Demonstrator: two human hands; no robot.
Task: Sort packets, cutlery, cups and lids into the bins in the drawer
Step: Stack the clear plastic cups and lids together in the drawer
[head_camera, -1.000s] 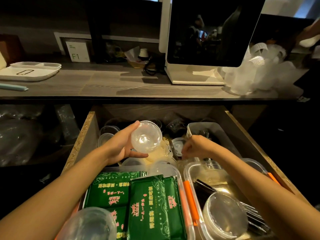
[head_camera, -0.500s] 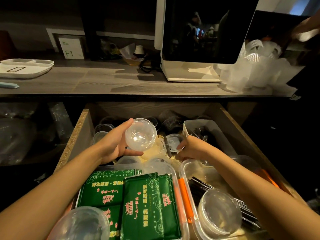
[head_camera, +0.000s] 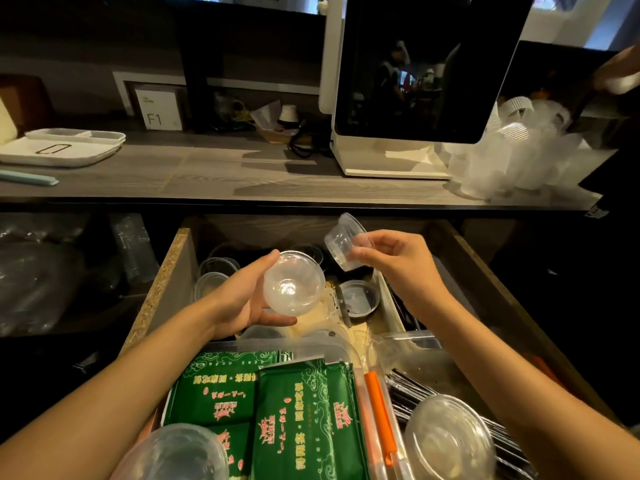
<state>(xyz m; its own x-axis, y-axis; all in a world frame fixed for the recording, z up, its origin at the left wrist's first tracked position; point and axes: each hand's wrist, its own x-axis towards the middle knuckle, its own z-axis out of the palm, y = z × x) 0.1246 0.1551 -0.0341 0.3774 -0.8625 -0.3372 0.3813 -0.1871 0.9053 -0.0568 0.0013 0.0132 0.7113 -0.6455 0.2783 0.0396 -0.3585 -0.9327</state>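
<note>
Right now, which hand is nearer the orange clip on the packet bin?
Left. The left hand holds a clear cup just above the orange clip; the right hand sits higher, pinching a small cup.

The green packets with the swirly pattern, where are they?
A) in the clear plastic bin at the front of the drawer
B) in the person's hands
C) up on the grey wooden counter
A: the green packets lie inside the clear plastic bin in the drawer, below both hands.
</note>
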